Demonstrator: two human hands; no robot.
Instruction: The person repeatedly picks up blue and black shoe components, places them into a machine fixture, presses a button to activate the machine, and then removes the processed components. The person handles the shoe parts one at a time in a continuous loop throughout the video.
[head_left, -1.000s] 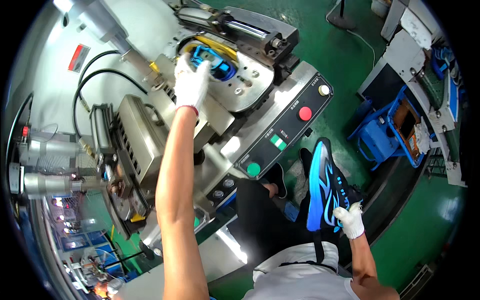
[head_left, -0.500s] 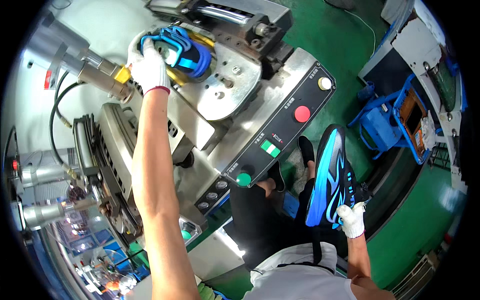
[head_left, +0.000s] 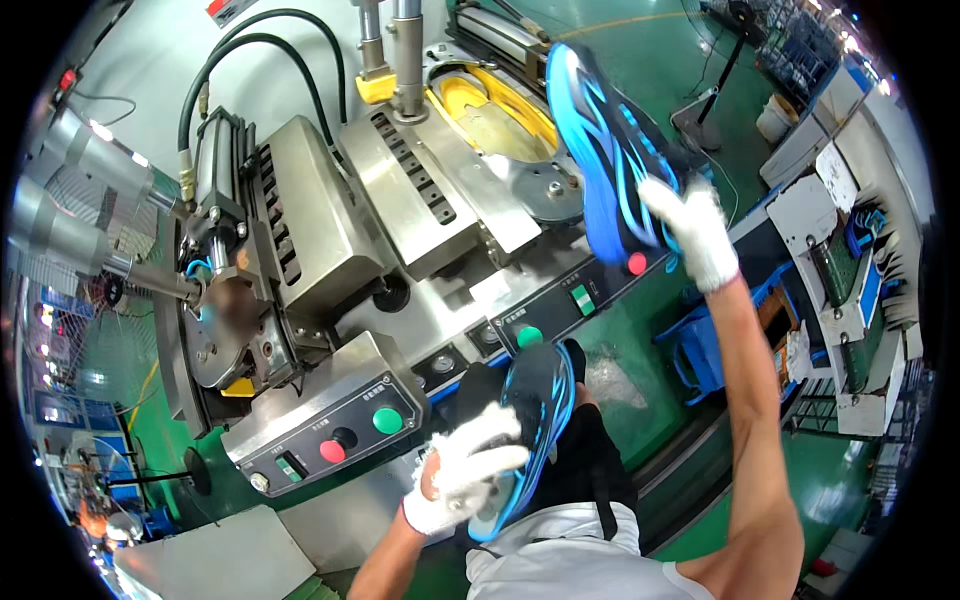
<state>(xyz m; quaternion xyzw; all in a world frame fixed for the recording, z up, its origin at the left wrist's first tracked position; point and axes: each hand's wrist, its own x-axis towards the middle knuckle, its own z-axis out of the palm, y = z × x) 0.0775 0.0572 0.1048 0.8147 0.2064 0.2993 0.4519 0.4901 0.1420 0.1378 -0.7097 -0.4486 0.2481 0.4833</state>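
My left hand (head_left: 462, 475), in a white knit glove, is closed on the near end of a black shoe with bright blue trim (head_left: 545, 415), held low in front of my body. Its inside and far side are hidden. Up at the right, my right hand (head_left: 697, 228), gloved too, grips a black and blue sneaker (head_left: 598, 165). That sneaker is tilted on its side, its blue sole edge toward the machine. It hangs over the machine's right corner, above the control panel (head_left: 560, 312). Beside it lies a yellow-lined cavity (head_left: 490, 108) with no shoe in it.
A steel machine with a second station (head_left: 225, 310) fills the left. Its lower panel (head_left: 330, 440) carries red and green buttons. Black hoses (head_left: 270, 40) arch above. A blue stool (head_left: 695, 345) and a bench with tools (head_left: 845, 260) stand at the right.
My left hand has left the cavity and come back near my body with a shoe. My right hand has raised the sneaker up and forward over the machine's corner. The view has shifted.
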